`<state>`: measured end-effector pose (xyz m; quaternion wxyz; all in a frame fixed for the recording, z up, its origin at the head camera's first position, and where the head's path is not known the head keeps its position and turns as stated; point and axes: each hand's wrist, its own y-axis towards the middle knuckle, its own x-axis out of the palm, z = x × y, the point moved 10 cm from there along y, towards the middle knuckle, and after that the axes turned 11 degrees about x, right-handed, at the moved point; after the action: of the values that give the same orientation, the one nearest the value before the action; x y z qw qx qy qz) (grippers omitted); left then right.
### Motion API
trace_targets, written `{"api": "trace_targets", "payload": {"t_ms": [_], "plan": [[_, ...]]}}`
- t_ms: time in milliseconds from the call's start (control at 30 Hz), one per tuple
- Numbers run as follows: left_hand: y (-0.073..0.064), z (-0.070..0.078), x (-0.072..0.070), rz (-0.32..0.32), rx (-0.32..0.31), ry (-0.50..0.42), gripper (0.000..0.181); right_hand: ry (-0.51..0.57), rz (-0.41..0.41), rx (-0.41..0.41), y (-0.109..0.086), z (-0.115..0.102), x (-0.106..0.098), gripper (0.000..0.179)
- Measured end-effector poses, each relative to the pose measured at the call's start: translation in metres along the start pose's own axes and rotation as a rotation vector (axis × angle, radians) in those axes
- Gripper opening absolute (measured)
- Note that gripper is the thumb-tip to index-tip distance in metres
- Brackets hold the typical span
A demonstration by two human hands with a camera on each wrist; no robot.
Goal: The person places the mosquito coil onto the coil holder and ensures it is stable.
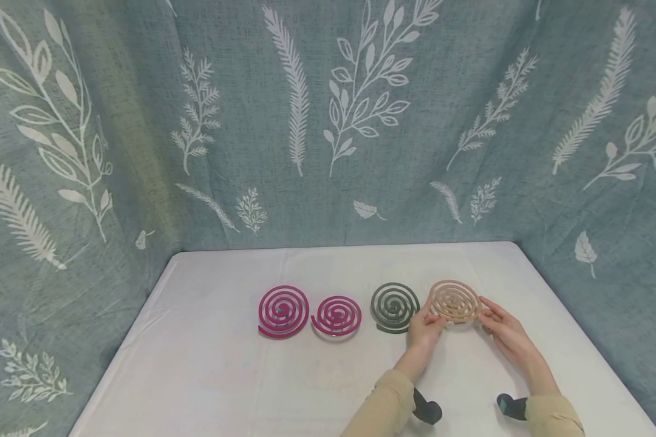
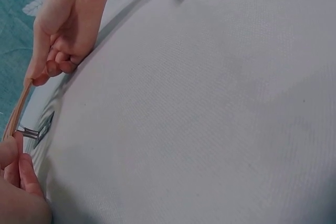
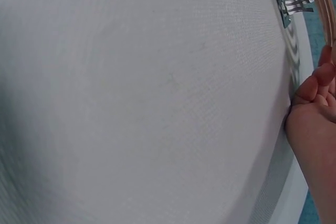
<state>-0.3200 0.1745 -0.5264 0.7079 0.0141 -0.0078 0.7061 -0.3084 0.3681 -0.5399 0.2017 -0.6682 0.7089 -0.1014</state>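
A tan mosquito coil [image 1: 454,301] lies flat between both hands, raised over the table on the right. My left hand [image 1: 427,328] pinches its near left rim between thumb and fingers. On the opposite edge, my right hand [image 1: 505,331] holds the rim with its fingertips. In the left wrist view the coil [image 2: 19,108] appears edge-on. Beneath its middle stands a small metal coil stand [image 3: 290,8] with upright prongs, whose tips come right up to the coil. Close to the left hand's fingers sits a dark green mosquito coil [image 1: 395,308].
Two magenta coils lie further left, a larger one [image 1: 283,311] and a smaller one [image 1: 336,315] raised off the table. The white table [image 1: 208,364] is bordered by a blue-green leaf-patterned curtain [image 1: 240,121]. Dark wrist cameras [image 1: 427,411] stick out below the cuffs.
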Motion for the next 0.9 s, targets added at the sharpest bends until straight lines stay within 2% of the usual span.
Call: {"api": "trace_targets", "payload": {"t_ms": [333, 900], "plan": [[-0.0016, 0.001, -0.002, 0.005, 0.008, 0.001, 0.053, 0.003, -0.005, 0.012, -0.0002, -0.0016, 0.0025, 0.063], [-0.0037, 0.0013, -0.003, -0.018, 0.022, -0.006, 0.055, 0.049, -0.021, 0.03, -0.0043, -0.0018, 0.002, 0.068]]}}
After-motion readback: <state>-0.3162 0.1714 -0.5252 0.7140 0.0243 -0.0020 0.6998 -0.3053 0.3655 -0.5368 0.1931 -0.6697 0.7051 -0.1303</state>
